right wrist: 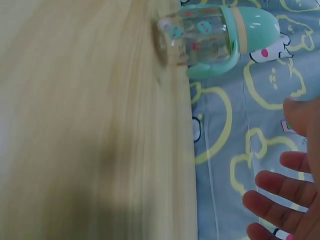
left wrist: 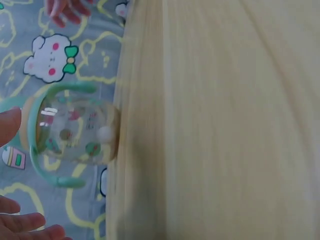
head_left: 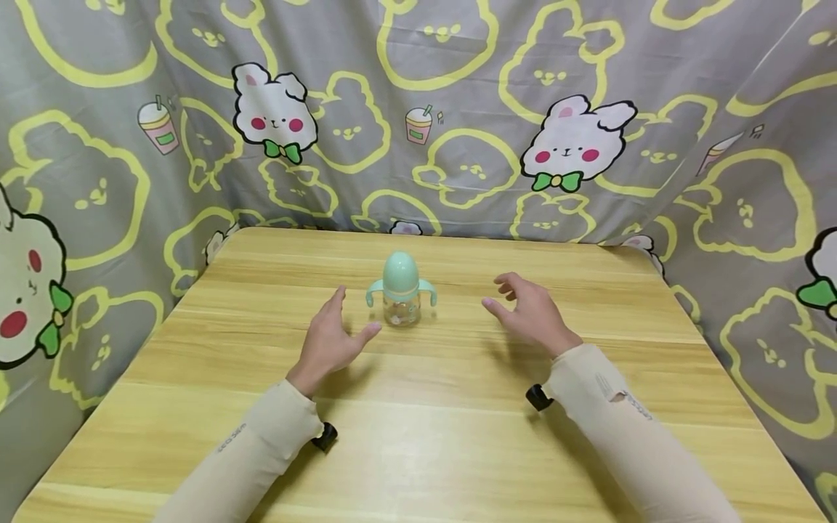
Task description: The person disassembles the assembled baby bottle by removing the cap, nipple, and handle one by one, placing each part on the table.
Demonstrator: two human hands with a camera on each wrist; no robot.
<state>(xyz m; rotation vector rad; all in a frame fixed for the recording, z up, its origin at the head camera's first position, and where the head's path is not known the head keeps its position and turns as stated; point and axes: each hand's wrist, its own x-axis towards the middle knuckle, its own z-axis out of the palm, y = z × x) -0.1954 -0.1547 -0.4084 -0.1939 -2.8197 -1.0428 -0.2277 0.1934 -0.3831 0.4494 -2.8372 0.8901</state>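
Observation:
A baby bottle (head_left: 401, 289) with a mint-green domed cap, two side handles and a clear printed body stands upright on the table. My left hand (head_left: 330, 343) is just left of it, thumb and fingers spread, holding nothing. Farther off on the right, my right hand (head_left: 528, 309) hovers over the table with fingers loosely bent and nothing in them. The left wrist view shows the bottle's clear body (left wrist: 77, 130) between thumb and fingers but apart from them. In the right wrist view the bottle (right wrist: 215, 40) lies beyond the right thumb, untouched.
The wooden table (head_left: 418, 436) has a light grain, and its far edge meets a grey curtain (head_left: 366, 43) printed with rabbits and yellow outlines. Curtain also hangs along both sides. Small black devices (head_left: 325, 437) sit at the sleeved wrists.

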